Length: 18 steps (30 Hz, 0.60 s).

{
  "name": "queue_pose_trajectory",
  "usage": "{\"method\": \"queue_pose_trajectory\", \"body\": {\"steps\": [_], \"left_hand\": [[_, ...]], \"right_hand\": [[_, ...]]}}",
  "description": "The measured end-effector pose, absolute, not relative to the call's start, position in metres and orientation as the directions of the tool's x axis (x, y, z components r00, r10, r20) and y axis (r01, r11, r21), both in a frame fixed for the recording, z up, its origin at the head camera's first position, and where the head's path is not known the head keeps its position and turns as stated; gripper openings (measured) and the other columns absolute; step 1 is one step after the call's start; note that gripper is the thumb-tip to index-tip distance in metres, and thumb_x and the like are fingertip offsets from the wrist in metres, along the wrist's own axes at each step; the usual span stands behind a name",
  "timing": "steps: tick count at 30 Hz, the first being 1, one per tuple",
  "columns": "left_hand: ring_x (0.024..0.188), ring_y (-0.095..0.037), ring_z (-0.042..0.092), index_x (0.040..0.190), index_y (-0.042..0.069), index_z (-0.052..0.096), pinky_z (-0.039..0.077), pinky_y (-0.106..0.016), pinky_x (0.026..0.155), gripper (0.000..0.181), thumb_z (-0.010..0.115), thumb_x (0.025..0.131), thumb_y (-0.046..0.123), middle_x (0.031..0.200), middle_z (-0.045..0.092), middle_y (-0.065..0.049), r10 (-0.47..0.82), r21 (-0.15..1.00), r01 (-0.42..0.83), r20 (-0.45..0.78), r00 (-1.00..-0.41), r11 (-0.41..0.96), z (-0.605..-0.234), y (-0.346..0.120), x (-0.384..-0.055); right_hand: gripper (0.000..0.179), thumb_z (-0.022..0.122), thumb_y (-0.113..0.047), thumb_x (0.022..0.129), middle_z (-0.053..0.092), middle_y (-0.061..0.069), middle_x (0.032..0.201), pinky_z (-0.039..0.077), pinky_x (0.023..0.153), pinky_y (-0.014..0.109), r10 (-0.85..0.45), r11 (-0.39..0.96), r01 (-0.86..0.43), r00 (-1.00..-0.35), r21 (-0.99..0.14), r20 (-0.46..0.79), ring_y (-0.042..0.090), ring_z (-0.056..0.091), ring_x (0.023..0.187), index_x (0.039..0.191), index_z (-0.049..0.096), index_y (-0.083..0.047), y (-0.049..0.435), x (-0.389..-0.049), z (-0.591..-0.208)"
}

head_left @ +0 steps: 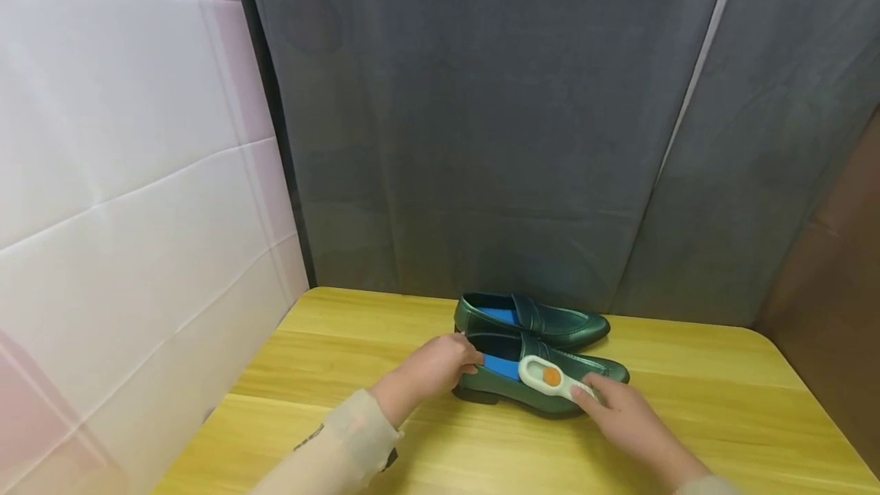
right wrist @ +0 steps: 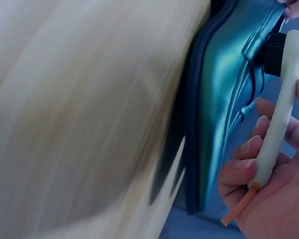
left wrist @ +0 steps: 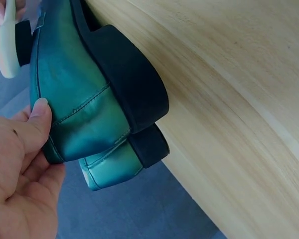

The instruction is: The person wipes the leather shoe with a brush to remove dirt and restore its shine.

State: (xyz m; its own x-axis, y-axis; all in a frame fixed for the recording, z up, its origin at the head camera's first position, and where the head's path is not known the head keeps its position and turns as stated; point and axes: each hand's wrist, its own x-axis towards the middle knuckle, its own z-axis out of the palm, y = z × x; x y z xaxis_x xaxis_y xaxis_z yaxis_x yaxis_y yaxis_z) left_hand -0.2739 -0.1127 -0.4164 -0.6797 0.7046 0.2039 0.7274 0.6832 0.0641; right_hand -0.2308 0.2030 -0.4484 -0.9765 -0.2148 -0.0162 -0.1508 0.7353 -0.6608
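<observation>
Left hand has the back rim of the nearer green shoe pinched between thumb and fingers, toe pointing off toward the right hand. That right hand's wrapped round the handle of a white brush, black bristles turned toward the shoe, can't tell if they're touching. The other shoe sits just past both hands on the worktop, right beside the first.

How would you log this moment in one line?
Left hand: grips nearer green shoe at heel | right hand: holds pale brush, dark head facing that shoe | farther green shoe: upright beside it
</observation>
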Motion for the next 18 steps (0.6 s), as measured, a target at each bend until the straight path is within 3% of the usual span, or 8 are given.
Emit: {"method": "queue_pose_trajectory", "body": {"steps": [5,13,18], "left_hand": [[0.088,-0.010,0.069,0.107,0.010,0.079,0.056,-0.031,0.100,0.017,0.073,0.092,0.006,0.098,0.076,0.002,0.702,0.064,0.728,0.216,-0.678,0.683,-0.418,-0.111,-0.273],[0.092,-0.011,0.070,0.109,0.009,0.079,0.053,-0.036,0.105,0.019,0.072,0.092,0.003,0.100,0.076,0.000,0.699,0.086,0.729,0.227,-0.678,0.680,-0.419,-0.113,-0.272],[0.095,-0.012,0.071,0.110,0.009,0.078,0.053,-0.036,0.105,0.020,0.071,0.093,0.003,0.102,0.077,0.000,0.706,0.079,0.737,0.237,-0.668,0.671,-0.419,-0.114,-0.272]], "right_hand": [[0.033,0.057,-0.052,0.100,0.050,-0.005,0.072,0.038,0.066,0.025,-0.246,0.743,-0.209,-0.969,-0.635,0.031,0.010,0.047,0.070,0.091,0.061,-0.021,0.197,-0.233,-0.449],[0.032,0.058,-0.050,0.100,0.059,-0.006,0.085,0.046,0.078,0.032,-0.230,0.744,-0.179,-0.973,-0.644,0.004,0.013,0.051,0.081,0.100,0.066,-0.019,0.214,-0.229,-0.457],[0.033,0.057,-0.051,0.100,0.061,-0.004,0.087,0.046,0.078,0.033,-0.239,0.737,-0.174,-0.971,-0.653,-0.011,0.014,0.052,0.083,0.100,0.065,-0.019,0.225,-0.225,-0.457]]}}
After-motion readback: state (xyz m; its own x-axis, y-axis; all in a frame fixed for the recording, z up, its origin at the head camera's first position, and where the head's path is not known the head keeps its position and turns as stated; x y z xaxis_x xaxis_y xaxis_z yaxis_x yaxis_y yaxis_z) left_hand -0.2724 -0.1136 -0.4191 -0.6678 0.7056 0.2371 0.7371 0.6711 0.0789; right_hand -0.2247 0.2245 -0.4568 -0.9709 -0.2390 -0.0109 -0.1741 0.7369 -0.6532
